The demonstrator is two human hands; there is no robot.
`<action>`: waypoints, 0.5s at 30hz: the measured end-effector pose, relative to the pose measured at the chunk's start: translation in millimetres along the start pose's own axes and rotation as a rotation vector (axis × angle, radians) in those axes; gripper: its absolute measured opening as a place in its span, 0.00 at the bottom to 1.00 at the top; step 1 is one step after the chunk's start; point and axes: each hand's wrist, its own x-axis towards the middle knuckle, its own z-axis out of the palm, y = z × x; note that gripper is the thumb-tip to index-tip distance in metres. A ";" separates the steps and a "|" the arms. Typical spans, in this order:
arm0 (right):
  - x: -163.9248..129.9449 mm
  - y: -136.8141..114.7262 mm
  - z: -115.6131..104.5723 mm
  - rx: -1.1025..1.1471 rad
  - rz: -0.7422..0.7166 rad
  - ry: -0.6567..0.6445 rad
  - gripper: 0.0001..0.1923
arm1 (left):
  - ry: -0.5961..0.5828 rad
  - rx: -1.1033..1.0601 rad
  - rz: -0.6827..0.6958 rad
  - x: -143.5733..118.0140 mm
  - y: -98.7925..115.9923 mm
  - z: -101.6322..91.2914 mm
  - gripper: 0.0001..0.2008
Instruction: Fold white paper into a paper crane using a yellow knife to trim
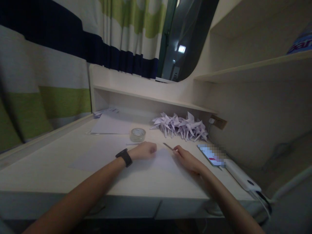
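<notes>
Left hand curled into a loose fist, pressing down on white paper sheet at tabletop centre. Right hand pinches a thin blade-like tool, tip pointing to 10 o'clock, just above sheet's far edge. Tape roll at 11 o'clock of left hand. Folded paper cranes piled at 12 o'clock of right hand; phone at its 3 o'clock.
</notes>
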 end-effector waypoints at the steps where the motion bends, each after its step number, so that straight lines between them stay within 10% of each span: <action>1: -3.8 0.5 2.1 0.013 -0.031 -0.002 0.14 | -0.005 0.007 0.002 -0.2 -0.3 -0.6 0.05; 15: -26.6 2.0 7.6 -0.029 -0.199 -0.022 0.16 | -0.139 -0.086 -0.015 -0.8 -18.0 -5.5 0.07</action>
